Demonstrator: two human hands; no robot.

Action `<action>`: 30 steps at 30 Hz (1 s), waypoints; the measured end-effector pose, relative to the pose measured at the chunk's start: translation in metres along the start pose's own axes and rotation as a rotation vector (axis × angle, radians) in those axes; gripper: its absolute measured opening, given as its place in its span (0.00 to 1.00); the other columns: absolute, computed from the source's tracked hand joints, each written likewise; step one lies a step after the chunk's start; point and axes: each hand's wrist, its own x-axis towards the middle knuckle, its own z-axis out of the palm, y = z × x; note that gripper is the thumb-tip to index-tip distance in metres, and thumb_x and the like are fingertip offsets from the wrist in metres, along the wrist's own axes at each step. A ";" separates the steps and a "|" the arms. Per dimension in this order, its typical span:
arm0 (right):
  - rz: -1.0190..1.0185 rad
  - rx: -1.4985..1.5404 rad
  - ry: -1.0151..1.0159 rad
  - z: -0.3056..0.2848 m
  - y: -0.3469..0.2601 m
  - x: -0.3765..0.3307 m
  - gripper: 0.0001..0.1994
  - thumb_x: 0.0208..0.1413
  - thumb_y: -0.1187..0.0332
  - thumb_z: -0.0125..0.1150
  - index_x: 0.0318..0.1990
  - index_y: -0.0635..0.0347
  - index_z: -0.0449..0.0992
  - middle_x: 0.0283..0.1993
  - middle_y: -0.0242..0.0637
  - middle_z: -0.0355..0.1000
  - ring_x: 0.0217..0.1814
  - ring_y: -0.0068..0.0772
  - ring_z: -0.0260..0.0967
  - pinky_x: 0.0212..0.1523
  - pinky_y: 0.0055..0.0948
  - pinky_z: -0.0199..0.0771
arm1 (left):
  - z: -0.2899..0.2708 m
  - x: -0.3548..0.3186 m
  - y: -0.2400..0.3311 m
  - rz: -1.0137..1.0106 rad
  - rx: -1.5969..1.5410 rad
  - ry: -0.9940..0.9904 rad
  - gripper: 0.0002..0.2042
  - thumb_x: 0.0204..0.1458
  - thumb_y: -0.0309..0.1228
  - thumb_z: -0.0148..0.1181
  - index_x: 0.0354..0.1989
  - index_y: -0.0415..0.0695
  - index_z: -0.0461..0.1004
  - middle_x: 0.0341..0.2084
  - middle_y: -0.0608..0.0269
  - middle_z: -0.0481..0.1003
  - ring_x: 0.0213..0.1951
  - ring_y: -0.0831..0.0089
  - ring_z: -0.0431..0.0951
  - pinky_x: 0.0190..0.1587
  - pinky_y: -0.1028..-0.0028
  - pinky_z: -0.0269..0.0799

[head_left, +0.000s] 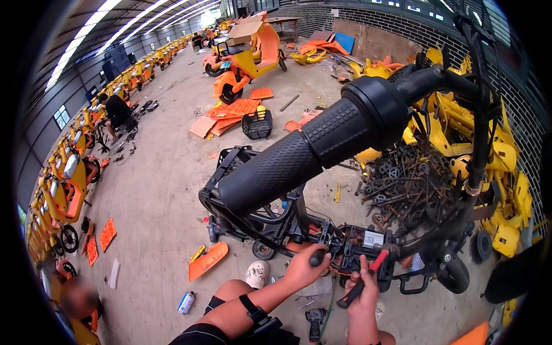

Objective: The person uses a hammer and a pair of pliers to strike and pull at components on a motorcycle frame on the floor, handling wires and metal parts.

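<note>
A stripped scooter frame (pixel 356 253) lies before me, its black metal parts and wiring exposed. My left hand (pixel 306 267) is closed around a black tool handle (pixel 317 257), whose rounded end faces up; its working end is hidden among the parts. My right hand (pixel 363 292) grips a hammer (pixel 378 262) with a red and black handle, its head raised over the right side of the frame. Hammer and black handle are apart. Across the middle, close to the camera, a black handlebar grip (pixel 276 169) covers part of the frame.
A cordless drill (pixel 315 322) and a spray can (pixel 186 303) lie on the floor near me. Rusty metal parts (pixel 405 184) and yellow panels (pixel 506 172) are heaped at right. Rows of scooters (pixel 72 187) line the left, where people work. A black basket (pixel 257 125) stands ahead.
</note>
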 end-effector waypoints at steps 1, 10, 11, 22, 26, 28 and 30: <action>0.037 0.088 0.030 -0.007 0.000 0.004 0.21 0.65 0.69 0.58 0.65 0.47 0.65 0.69 0.30 0.69 0.38 0.22 0.73 0.32 0.24 0.76 | 0.000 -0.001 -0.001 -0.030 -0.003 -0.012 0.16 0.60 0.40 0.66 0.52 0.47 0.77 0.33 0.54 0.82 0.34 0.65 0.83 0.40 0.68 0.77; 0.246 0.221 0.112 -0.017 0.015 0.004 0.17 0.64 0.66 0.57 0.59 0.57 0.74 0.37 0.24 0.75 0.35 0.19 0.73 0.30 0.24 0.71 | -0.035 0.005 0.025 0.214 0.185 0.187 0.09 0.52 0.37 0.71 0.36 0.45 0.82 0.29 0.56 0.77 0.33 0.55 0.78 0.38 0.62 0.74; 0.261 0.230 0.093 -0.016 0.010 0.007 0.13 0.64 0.67 0.56 0.55 0.54 0.72 0.45 0.26 0.75 0.36 0.21 0.72 0.30 0.25 0.71 | -0.042 0.009 0.027 0.346 0.235 0.270 0.08 0.51 0.35 0.71 0.35 0.46 0.83 0.28 0.58 0.75 0.33 0.56 0.77 0.38 0.62 0.73; 0.204 0.146 0.031 -0.025 -0.002 0.036 0.13 0.61 0.73 0.57 0.50 0.44 0.67 0.57 0.30 0.76 0.39 0.29 0.72 0.28 0.31 0.71 | -0.168 0.025 0.164 0.469 -0.834 0.333 0.39 0.66 0.53 0.50 0.77 0.42 0.44 0.61 0.43 0.69 0.57 0.53 0.77 0.45 0.64 0.84; 0.191 -0.036 0.099 -0.047 -0.007 0.042 0.18 0.60 0.76 0.57 0.54 0.45 0.64 0.55 0.34 0.76 0.37 0.32 0.72 0.29 0.34 0.72 | -0.164 0.015 0.191 0.458 -0.757 0.230 0.36 0.67 0.52 0.50 0.76 0.44 0.49 0.49 0.49 0.77 0.49 0.56 0.81 0.45 0.63 0.81; 0.230 -0.191 0.076 -0.041 -0.012 0.043 0.23 0.56 0.81 0.56 0.57 0.49 0.61 0.52 0.40 0.76 0.34 0.35 0.73 0.28 0.36 0.73 | -0.158 0.001 0.200 0.476 -0.718 0.300 0.33 0.69 0.47 0.48 0.75 0.40 0.51 0.32 0.55 0.79 0.35 0.62 0.81 0.41 0.62 0.80; 0.147 -0.475 0.109 -0.039 0.000 0.052 0.28 0.52 0.84 0.54 0.60 0.53 0.59 0.48 0.42 0.76 0.28 0.35 0.73 0.23 0.33 0.71 | -0.160 -0.011 0.213 0.609 -0.663 0.334 0.29 0.70 0.43 0.46 0.72 0.37 0.54 0.25 0.59 0.76 0.32 0.65 0.79 0.39 0.61 0.80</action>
